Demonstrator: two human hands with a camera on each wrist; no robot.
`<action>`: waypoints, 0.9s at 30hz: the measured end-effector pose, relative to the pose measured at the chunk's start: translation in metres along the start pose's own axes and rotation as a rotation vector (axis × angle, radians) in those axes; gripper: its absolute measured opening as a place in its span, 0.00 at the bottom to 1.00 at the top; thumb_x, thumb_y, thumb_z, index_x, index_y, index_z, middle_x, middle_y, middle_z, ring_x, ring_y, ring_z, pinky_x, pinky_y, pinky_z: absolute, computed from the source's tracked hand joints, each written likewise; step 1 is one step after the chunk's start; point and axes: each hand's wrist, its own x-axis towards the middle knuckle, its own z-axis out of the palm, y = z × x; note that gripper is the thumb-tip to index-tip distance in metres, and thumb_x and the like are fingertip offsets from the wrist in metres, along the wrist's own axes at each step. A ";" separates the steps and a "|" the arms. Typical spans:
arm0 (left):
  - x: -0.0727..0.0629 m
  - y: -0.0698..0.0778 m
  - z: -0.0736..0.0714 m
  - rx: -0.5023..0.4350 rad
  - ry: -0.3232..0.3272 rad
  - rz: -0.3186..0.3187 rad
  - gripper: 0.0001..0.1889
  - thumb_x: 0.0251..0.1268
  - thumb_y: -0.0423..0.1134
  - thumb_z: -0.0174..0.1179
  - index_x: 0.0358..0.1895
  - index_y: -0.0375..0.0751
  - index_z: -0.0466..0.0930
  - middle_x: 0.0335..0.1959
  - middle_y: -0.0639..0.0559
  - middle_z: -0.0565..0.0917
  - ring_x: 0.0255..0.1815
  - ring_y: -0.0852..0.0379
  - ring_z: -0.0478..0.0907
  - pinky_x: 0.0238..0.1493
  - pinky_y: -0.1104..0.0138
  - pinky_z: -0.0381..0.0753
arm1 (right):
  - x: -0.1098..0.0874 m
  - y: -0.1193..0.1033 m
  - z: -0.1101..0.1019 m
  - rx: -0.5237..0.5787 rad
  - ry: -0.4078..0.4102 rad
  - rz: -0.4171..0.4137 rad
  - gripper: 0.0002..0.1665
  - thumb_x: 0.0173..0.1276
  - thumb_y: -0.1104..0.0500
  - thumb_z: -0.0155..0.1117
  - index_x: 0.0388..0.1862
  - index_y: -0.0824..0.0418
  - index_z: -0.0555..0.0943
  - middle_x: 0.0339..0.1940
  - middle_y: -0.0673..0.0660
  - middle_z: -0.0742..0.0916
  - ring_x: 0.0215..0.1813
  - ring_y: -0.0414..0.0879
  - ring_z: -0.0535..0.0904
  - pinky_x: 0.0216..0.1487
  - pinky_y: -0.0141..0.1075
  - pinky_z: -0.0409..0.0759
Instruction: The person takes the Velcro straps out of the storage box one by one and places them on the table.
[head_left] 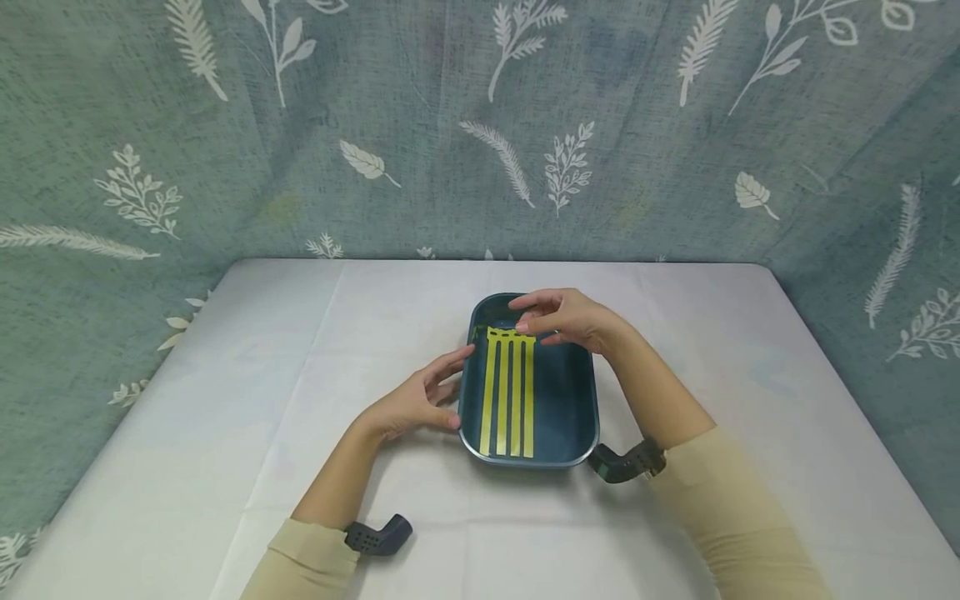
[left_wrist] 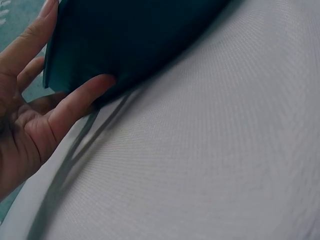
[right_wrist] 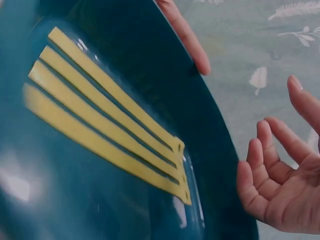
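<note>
Lying in tray [head_left: 566, 404]: yellow strips [head_left: 516, 400]

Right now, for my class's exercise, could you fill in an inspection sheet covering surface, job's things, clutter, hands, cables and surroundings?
Surface: white-covered table.
Job's things: yellow strips, joined at the far end, inside a dark teal tray.
Clutter: nothing seen.
Hands: left hand touches the tray's left side; right hand is over its far end, nothing visibly held.
Cables: nothing seen.
Surroundings: leaf-patterned cloth behind; a dark device on each wrist.

Grn leaf-print cloth [head_left: 427, 125] hangs bhnd wht tbl [head_left: 382, 329]
</note>
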 end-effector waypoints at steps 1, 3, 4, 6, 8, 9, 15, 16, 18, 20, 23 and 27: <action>0.000 0.000 0.000 0.000 0.000 -0.001 0.56 0.44 0.34 0.75 0.75 0.53 0.47 0.76 0.46 0.48 0.75 0.40 0.47 0.71 0.51 0.55 | 0.003 0.000 0.002 -0.006 -0.001 0.003 0.34 0.61 0.61 0.67 0.66 0.63 0.69 0.39 0.52 0.81 0.63 0.59 0.71 0.66 0.58 0.65; -0.001 0.000 0.001 0.000 -0.001 -0.004 0.55 0.44 0.34 0.75 0.75 0.54 0.47 0.76 0.47 0.48 0.75 0.40 0.47 0.72 0.51 0.54 | 0.011 0.000 0.004 -0.017 -0.001 0.006 0.33 0.61 0.60 0.67 0.65 0.62 0.70 0.39 0.52 0.81 0.64 0.59 0.70 0.66 0.58 0.66; -0.001 0.000 0.001 -0.003 -0.002 -0.004 0.55 0.44 0.33 0.74 0.75 0.54 0.47 0.76 0.47 0.48 0.76 0.40 0.46 0.72 0.50 0.54 | 0.014 0.000 0.005 -0.016 0.001 0.009 0.32 0.61 0.60 0.67 0.65 0.61 0.71 0.39 0.52 0.81 0.64 0.60 0.70 0.66 0.57 0.66; -0.001 -0.001 0.002 -0.001 0.000 -0.008 0.55 0.44 0.34 0.74 0.75 0.54 0.47 0.76 0.47 0.48 0.76 0.40 0.46 0.72 0.50 0.53 | 0.020 0.000 0.007 -0.033 0.003 0.012 0.31 0.61 0.60 0.67 0.64 0.60 0.72 0.39 0.52 0.81 0.63 0.60 0.70 0.65 0.57 0.67; -0.001 -0.001 0.002 0.002 0.002 -0.012 0.55 0.45 0.34 0.75 0.75 0.55 0.48 0.76 0.48 0.47 0.76 0.40 0.46 0.72 0.50 0.53 | 0.027 0.002 0.008 -0.078 0.009 0.005 0.31 0.60 0.60 0.68 0.63 0.60 0.73 0.38 0.52 0.82 0.60 0.58 0.73 0.64 0.56 0.69; -0.002 -0.002 0.002 0.004 0.003 -0.014 0.55 0.45 0.35 0.75 0.75 0.56 0.48 0.77 0.49 0.48 0.76 0.41 0.46 0.72 0.51 0.53 | 0.030 0.004 0.009 -0.106 0.010 -0.001 0.31 0.60 0.59 0.68 0.63 0.59 0.73 0.37 0.52 0.82 0.58 0.57 0.75 0.63 0.55 0.71; -0.001 -0.003 0.003 0.012 -0.008 -0.010 0.55 0.45 0.38 0.75 0.75 0.56 0.48 0.77 0.49 0.47 0.75 0.40 0.47 0.71 0.49 0.56 | 0.048 0.024 0.013 -0.226 0.046 -0.046 0.32 0.58 0.58 0.71 0.62 0.58 0.74 0.35 0.52 0.82 0.38 0.46 0.76 0.43 0.42 0.78; -0.001 -0.004 0.003 0.012 -0.010 -0.009 0.55 0.45 0.38 0.75 0.75 0.56 0.48 0.77 0.49 0.47 0.75 0.39 0.48 0.71 0.49 0.57 | 0.050 0.027 0.013 -0.237 0.062 -0.047 0.32 0.58 0.59 0.71 0.62 0.59 0.74 0.35 0.52 0.81 0.37 0.45 0.75 0.40 0.40 0.77; 0.000 -0.004 0.003 0.011 -0.011 -0.007 0.55 0.44 0.38 0.75 0.75 0.56 0.48 0.77 0.50 0.48 0.75 0.39 0.48 0.70 0.49 0.58 | 0.054 0.034 0.014 -0.270 0.099 -0.054 0.32 0.56 0.59 0.73 0.61 0.60 0.75 0.34 0.52 0.81 0.35 0.44 0.74 0.37 0.36 0.76; 0.000 -0.005 0.002 0.010 -0.008 -0.005 0.55 0.44 0.38 0.76 0.75 0.56 0.48 0.77 0.51 0.48 0.75 0.40 0.48 0.70 0.49 0.59 | 0.058 0.039 0.015 -0.320 0.136 -0.068 0.33 0.53 0.60 0.74 0.59 0.61 0.76 0.33 0.53 0.81 0.35 0.43 0.75 0.36 0.33 0.76; 0.000 -0.005 0.001 0.009 -0.008 0.000 0.56 0.44 0.38 0.76 0.75 0.55 0.48 0.77 0.51 0.48 0.75 0.40 0.48 0.70 0.50 0.59 | 0.061 0.042 0.018 -0.403 0.174 -0.094 0.33 0.50 0.59 0.77 0.57 0.62 0.78 0.32 0.54 0.82 0.35 0.44 0.75 0.37 0.31 0.75; -0.001 -0.004 -0.001 0.020 -0.005 0.000 0.55 0.45 0.38 0.75 0.75 0.56 0.48 0.77 0.50 0.48 0.75 0.40 0.48 0.70 0.50 0.59 | 0.065 0.042 0.024 -0.521 0.162 -0.101 0.35 0.47 0.57 0.79 0.56 0.61 0.79 0.33 0.54 0.82 0.35 0.44 0.74 0.35 0.31 0.74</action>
